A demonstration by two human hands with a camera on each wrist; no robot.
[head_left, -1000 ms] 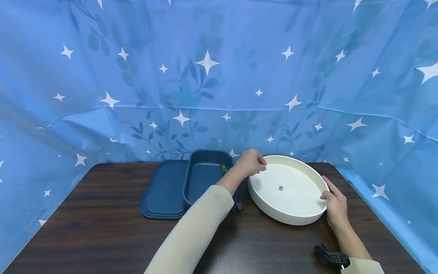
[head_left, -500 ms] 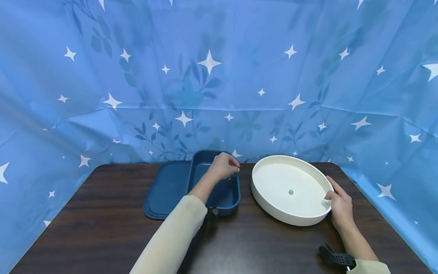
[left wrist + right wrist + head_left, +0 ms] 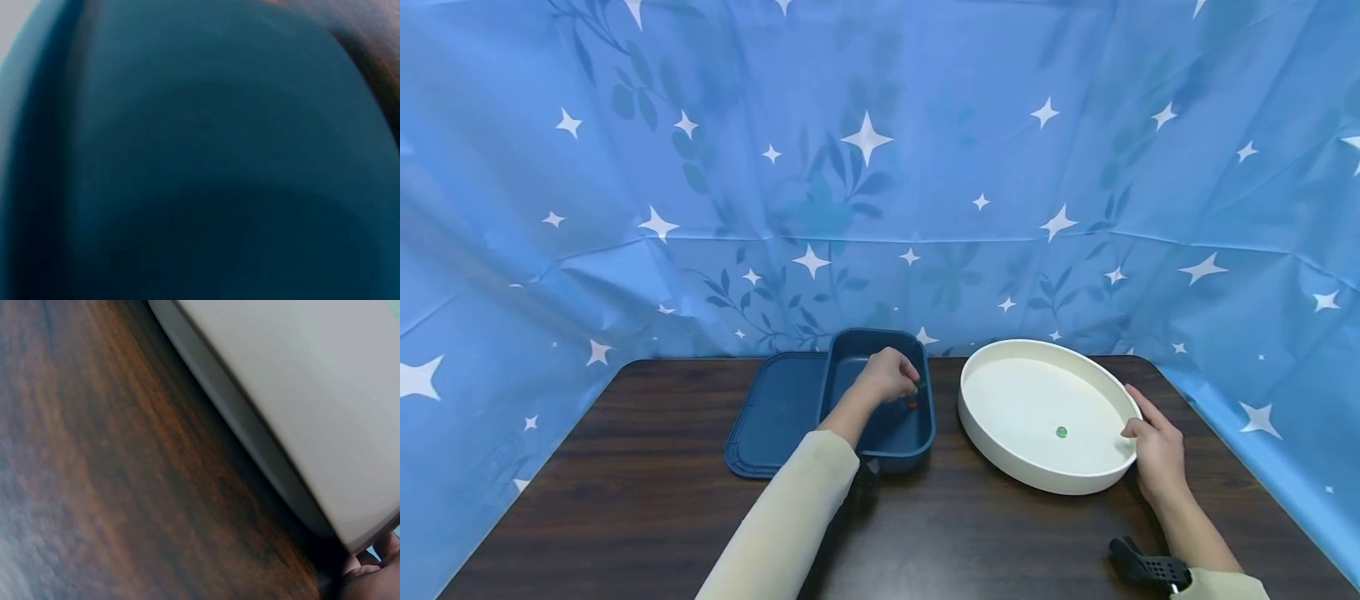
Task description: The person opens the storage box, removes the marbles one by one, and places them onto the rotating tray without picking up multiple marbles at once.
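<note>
The only printing I can make out is on the blue cloth (image 3: pixel 880 75) behind the table (image 3: pixel 625 492): white four-pointed stars and dark leafy sprigs. My left hand (image 3: pixel 889 375) is at the blue container (image 3: pixel 901 458), above its inside, palm down, with thumb and forefinger brought close together at the tips; whether something small is pinched there I cannot tell, as the tips are partly hidden. Just below them, inside the container, shows a tiny red piece (image 3: pixel 912 405). From my left wrist I see mostly blurred blue. My right hand (image 3: pixel 1156 446) grips the round white tray (image 3: pixel 1018 400) at its right side, thumb over the rim and fingers outside the wall. From my right wrist, the tray's pale edge runs slantwise above the wood, with my fingertips just in sight at the lower corner. One small green bead (image 3: pixel 1062 432) lies on the tray's floor, right of its middle and well apart from my thumb. A flat blue lid (image 3: pixel 775 412) lies left of the container, and a black device (image 3: pixel 1148 569) sits at my right wrist by the cuff.
</note>
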